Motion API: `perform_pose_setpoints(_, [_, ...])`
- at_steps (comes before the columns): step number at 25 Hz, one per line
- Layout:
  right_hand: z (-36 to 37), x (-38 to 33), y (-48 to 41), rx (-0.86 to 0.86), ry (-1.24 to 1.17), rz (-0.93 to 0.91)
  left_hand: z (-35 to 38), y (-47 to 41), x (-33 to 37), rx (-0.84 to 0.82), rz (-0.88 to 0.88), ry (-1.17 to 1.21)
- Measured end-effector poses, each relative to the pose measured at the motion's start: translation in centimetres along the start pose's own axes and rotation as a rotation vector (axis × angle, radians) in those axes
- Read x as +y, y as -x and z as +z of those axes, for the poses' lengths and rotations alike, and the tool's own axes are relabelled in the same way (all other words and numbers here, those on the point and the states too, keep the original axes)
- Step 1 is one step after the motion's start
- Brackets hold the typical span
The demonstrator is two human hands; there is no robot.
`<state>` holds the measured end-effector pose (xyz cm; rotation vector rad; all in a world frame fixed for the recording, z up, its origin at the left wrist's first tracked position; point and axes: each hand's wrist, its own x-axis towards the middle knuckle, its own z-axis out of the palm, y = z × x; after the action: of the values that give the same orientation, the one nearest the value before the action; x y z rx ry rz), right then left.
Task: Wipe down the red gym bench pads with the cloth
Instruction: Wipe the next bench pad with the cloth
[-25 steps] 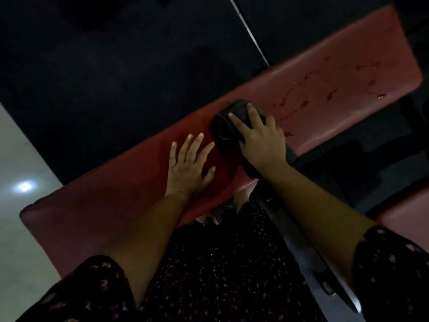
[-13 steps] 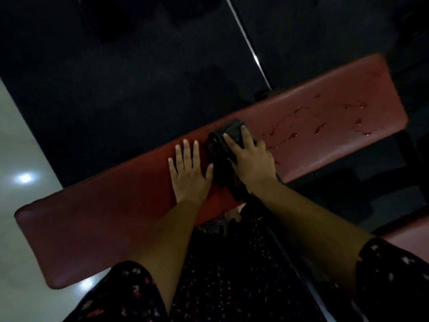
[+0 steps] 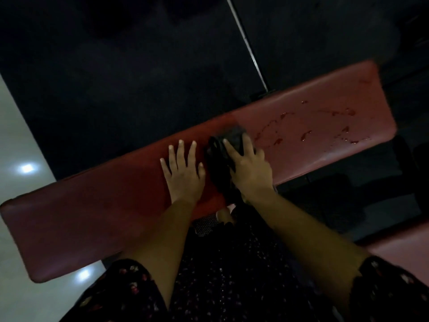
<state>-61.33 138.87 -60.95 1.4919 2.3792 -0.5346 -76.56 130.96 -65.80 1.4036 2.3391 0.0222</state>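
Dark floor matting point(image 3: 116, 77) spreads across the far side, crossed by a thin pale line point(image 3: 246, 43). Glossy pale floor point(image 3: 18, 135) at left reflects two light spots point(image 3: 27, 168). A dark floral-print garment point(image 3: 232, 287) fills the bottom.

The bench pad point(image 3: 92, 217) runs from lower left to upper right. At its middle the left hand point(image 3: 183, 175) lies flat. Just to its right is the cloth point(image 3: 220, 163), with the right hand point(image 3: 250, 173) resting on top. Wet spots point(image 3: 306, 135) dot the pad's right half. A second pad point(image 3: 404, 247) sits apart at lower right.
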Motion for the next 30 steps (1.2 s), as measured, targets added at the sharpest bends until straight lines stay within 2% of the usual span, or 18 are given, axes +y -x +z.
perform_pose_setpoints(3, [2.6, 3.7, 7.6, -0.001, -0.002, 0.022, -0.1, -0.4, 1.2, -0.009, -0.004, 0.018])
perform_pose_setpoints(5, [3.8, 5.6, 11.2, -0.034, 0.008, 0.024, 0.1, -0.5, 1.6, 0.001, 0.110, -0.046])
perform_pose_setpoints(8, [3.2, 5.5, 9.9, -0.004, -0.047, 0.041, 1.1, -1.0, 2.2, -0.001, 0.258, -0.133])
perform_pose_setpoints(12, [1.5, 3.2, 3.4, 0.037, -0.049, 0.054, 1.4, -1.0, 2.5, 0.039, 0.228, -0.136])
perform_pose_setpoints(19, [3.6, 7.5, 11.4, -0.028, -0.027, 0.013, 0.5, -2.9, 4.0, -0.004, 0.282, -0.134])
perform_pose_setpoints(24, [0.4, 6.3, 3.1, 0.056, 0.025, 0.007, 0.3, -4.7, 5.0, -0.022, 0.324, -0.077])
perform_pose_setpoints(30, [-3.9, 4.0, -8.0, 0.048, 0.076, -0.011, 1.0, -4.6, 3.0, 0.114, 0.348, -0.097])
